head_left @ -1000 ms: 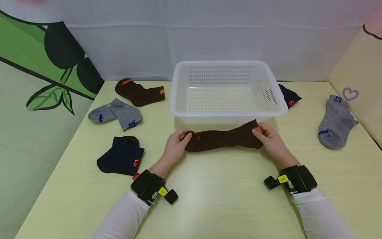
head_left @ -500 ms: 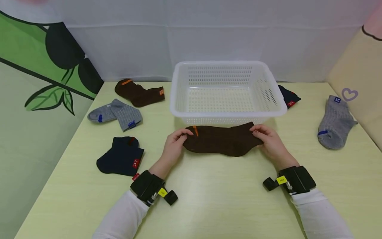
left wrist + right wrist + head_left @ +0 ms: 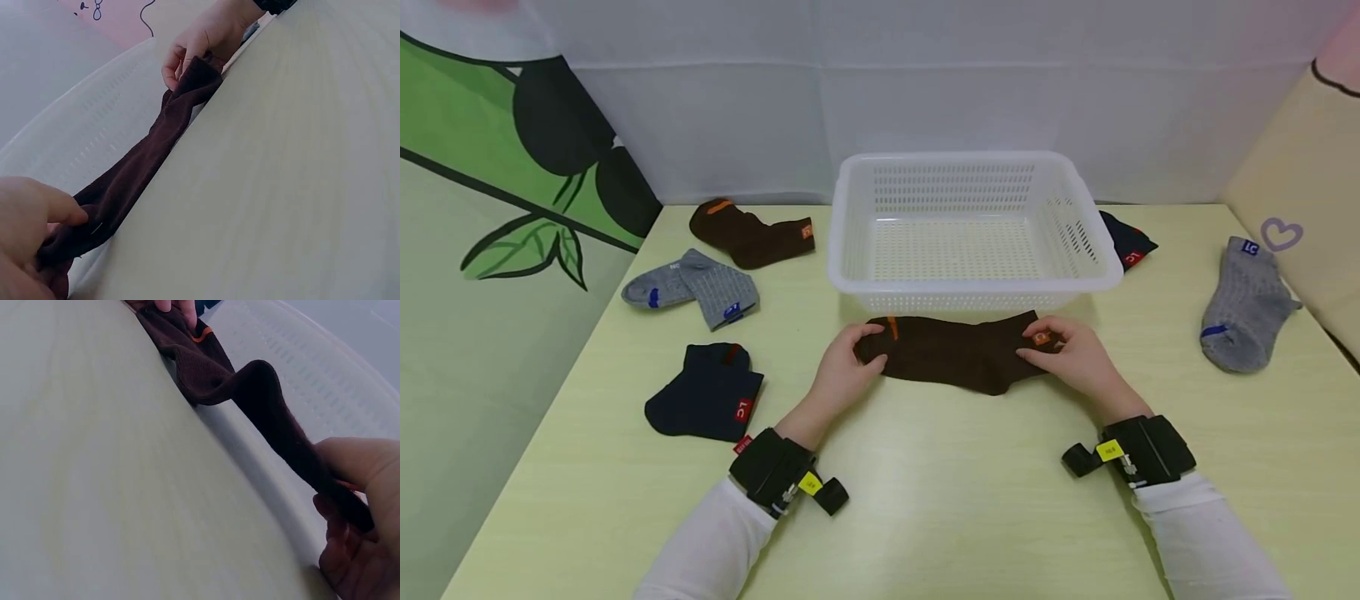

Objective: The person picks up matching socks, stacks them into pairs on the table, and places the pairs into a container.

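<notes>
A brown sock with an orange toe stripe and an orange cuff label stretches sideways in front of the white basket. My left hand holds its toe end, thumb at the near side and fingers at the far side. At the cuff, my right hand pinches the fabric beside the label, thumb and fingers on either side of it in the right wrist view. The sock's middle bends in a wave close over the table there. From the left wrist view, the sock runs between both hands.
Behind the sock stands the white perforated basket. To the left lie another brown sock, a folded grey sock and a navy sock. A second navy sock is partly behind the basket; a grey sock lies far right.
The brown sock has turned over and spread flatter, its heel now pointing toward me. My right fingers have shifted inward along the cuff, and the left grip has widened at the toe.
</notes>
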Motion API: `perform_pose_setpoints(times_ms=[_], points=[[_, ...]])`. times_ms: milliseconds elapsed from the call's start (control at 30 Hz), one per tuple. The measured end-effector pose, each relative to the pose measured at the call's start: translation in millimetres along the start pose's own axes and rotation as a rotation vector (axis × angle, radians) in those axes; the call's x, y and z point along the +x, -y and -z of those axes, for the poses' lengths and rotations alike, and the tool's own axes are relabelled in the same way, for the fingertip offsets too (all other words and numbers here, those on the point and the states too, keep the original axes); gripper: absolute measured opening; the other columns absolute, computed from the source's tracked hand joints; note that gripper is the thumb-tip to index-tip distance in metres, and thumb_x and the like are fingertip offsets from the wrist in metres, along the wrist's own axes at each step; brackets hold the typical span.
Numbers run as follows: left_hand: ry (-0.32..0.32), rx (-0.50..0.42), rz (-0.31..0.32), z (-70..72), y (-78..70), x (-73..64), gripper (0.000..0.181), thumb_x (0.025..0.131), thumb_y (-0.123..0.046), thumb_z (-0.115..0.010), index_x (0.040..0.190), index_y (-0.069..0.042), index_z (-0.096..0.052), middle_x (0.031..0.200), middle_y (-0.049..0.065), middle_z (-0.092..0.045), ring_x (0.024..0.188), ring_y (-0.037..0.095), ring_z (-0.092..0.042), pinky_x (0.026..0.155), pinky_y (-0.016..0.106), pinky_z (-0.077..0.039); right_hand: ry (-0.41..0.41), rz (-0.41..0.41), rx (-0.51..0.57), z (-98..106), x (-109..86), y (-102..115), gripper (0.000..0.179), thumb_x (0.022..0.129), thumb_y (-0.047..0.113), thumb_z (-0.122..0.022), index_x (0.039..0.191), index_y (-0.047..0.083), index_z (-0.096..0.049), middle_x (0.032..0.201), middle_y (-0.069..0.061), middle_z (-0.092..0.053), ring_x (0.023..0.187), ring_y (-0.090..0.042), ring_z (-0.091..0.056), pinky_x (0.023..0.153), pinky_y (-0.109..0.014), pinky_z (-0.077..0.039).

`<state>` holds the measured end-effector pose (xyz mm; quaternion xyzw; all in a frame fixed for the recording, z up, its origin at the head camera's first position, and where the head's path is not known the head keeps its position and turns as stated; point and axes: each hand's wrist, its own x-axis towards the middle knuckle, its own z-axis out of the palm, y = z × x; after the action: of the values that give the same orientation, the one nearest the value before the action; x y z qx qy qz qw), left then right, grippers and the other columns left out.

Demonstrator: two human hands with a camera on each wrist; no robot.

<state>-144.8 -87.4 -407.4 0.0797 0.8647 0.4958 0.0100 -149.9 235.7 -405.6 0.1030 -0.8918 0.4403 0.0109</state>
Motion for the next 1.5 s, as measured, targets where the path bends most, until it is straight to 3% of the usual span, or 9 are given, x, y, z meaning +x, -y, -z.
perform_pose_setpoints(times_ms=[100, 300, 633, 767, 900, 1167, 1367, 1500], points=[[-0.005, 0.065, -0.015, 0.0, 0.7, -0.7, 0.041, 0.081, -0.002, -0.065, 0.121, 0.001, -0.059, 0.125, 0.021, -0.054, 0.120, 0.037, -0.047, 0.104, 0.047, -0.034, 0.018, 0.018, -0.060, -0.3, -0.1, 0.4, 0.032, 0.076, 0.011, -0.079, 0.102, 0.000, -0.065, 0.093, -0.015, -0.062, 0.085, -0.012, -0.051, 0.069, -0.019, -0.042], [-0.030, 0.183, -0.020, -2.3, 2.2, -1.4, 0.043, 0.081, -0.001, -0.062, 0.124, 0.003, -0.059, 0.128, 0.024, -0.045, 0.115, 0.043, -0.038, 0.098, 0.055, -0.025, 0.043, 0.045, -0.171, 0.7, 0.9, 0.0, 0.041, 0.072, 0.015, -0.082, 0.107, 0.001, -0.065, 0.101, -0.016, -0.063, 0.091, -0.025, -0.054, 0.073, -0.029, -0.043], [-0.043, 0.237, 0.005, -4.5, -1.7, -4.3, 0.046, 0.083, 0.004, -0.048, 0.129, 0.005, -0.054, 0.126, 0.024, -0.041, 0.113, 0.042, -0.032, 0.095, 0.055, -0.021, 0.097, 0.020, -0.256, 2.3, 1.9, 4.2, 0.058, 0.072, 0.019, -0.083, 0.119, -0.007, -0.061, 0.112, -0.023, -0.046, 0.092, -0.030, -0.045, 0.078, -0.040, -0.040], [-0.068, 0.241, 0.045, -5.2, -3.3, -5.7, 0.038, 0.087, -0.008, -0.056, 0.123, 0.004, -0.057, 0.119, 0.024, -0.041, 0.110, 0.040, -0.032, 0.094, 0.053, -0.023, 0.109, -0.002, -0.248, 2.6, 1.4, 4.3, 0.059, 0.072, 0.019, -0.082, 0.120, -0.007, -0.060, 0.112, -0.023, -0.044, 0.092, -0.030, -0.042, 0.078, -0.039, -0.039], [-0.080, 0.268, 0.063, -5.7, -4.7, -7.5, 0.043, 0.084, -0.019, -0.068, 0.119, 0.003, -0.056, 0.116, 0.023, -0.042, 0.108, 0.039, -0.032, 0.092, 0.051, -0.024, 0.110, -0.006, -0.231, 2.9, 1.1, 1.6, 0.059, 0.072, 0.019, -0.082, 0.121, -0.006, -0.059, 0.107, -0.022, -0.044, 0.091, -0.029, -0.039, 0.077, -0.038, -0.036], [-0.084, 0.273, 0.055, -6.0, -4.9, -8.6, 0.044, 0.080, -0.018, -0.070, 0.115, 0.003, -0.054, 0.117, 0.023, -0.039, 0.109, 0.039, -0.030, 0.092, 0.051, -0.024, 0.114, -0.039, -0.164, 4.8, 1.6, -3.6, 0.057, 0.076, 0.020, -0.079, 0.122, -0.005, -0.056, 0.113, -0.024, -0.045, 0.097, -0.032, -0.042, 0.082, -0.042, -0.038], [-0.083, 0.242, 0.063, -5.8, -5.1, -7.3, 0.043, 0.081, -0.018, -0.069, 0.118, 0.001, -0.056, 0.120, 0.023, -0.039, 0.110, 0.038, -0.031, 0.093, 0.051, -0.024, 0.007, -0.151, -0.021, 7.8, 2.3, -0.9, 0.049, 0.093, 0.028, -0.060, 0.130, -0.002, -0.047, 0.111, -0.018, -0.051, 0.090, -0.017, -0.047, 0.073, -0.025, -0.040], [-0.087, 0.186, 0.088, -5.2, -5.4, -5.4, 0.044, 0.083, -0.018, -0.066, 0.121, -0.001, -0.055, 0.123, 0.024, -0.039, 0.112, 0.039, -0.031, 0.094, 0.052, -0.023, -0.048, -0.197, 0.030, 8.5, 0.8, 1.2, 0.045, 0.098, 0.031, -0.049, 0.129, -0.002, -0.048, 0.111, -0.017, -0.051, 0.086, -0.008, -0.046, 0.069, -0.020, -0.039]])
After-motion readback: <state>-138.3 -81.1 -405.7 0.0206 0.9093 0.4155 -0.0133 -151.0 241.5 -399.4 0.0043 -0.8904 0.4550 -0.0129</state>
